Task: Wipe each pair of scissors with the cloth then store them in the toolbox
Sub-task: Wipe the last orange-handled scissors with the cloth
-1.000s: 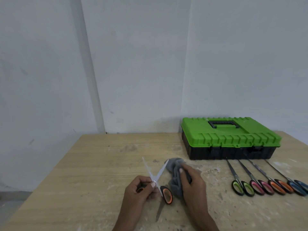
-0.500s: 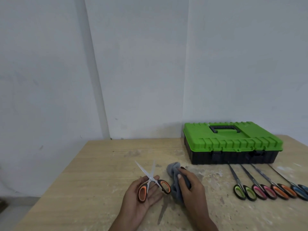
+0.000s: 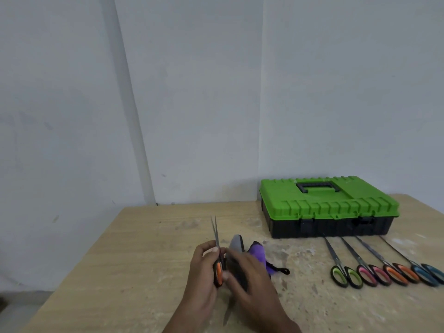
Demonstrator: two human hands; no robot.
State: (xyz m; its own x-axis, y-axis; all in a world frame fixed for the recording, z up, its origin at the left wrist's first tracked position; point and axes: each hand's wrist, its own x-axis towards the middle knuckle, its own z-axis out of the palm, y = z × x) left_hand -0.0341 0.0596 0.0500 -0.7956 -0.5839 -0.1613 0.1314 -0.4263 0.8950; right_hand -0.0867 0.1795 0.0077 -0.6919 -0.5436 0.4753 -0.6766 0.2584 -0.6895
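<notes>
Orange-handled scissors (image 3: 218, 270) sit in the left hand (image 3: 204, 267), whose grip is curled round the handles, thumb against the metal just above them. The two blades lie almost together and point away toward the far edge of the table (image 3: 144, 260). The right hand (image 3: 252, 280) is right beside it, touching the scissors' handles, its grip closed on the grey cloth (image 3: 236, 243), a fold of which sticks up beyond the knuckles. All this is near the middle of the near edge. Just past the right hand a purple and black object (image 3: 258, 255) lies on the wood, with a small black loop at its right end. Beneath the hands a bare blade (image 3: 227, 313) shows, pointing at the near edge; whether it belongs to the purple thing I cannot tell. Toward the far right corner stands the toolbox (image 3: 329, 207), green lid down on a black base, black handle folded flat on top. In front of it, on the right side, four more pairs lie in a row with tips toward the box and handles toward the near edge: green-handled scissors (image 3: 346, 278), pink-handled scissors (image 3: 371, 275), another orange pair (image 3: 397, 275) and blue-handled scissors (image 3: 428, 272) at the right edge. The tabletop is pale wood, scuffed with whitish patches.
</notes>
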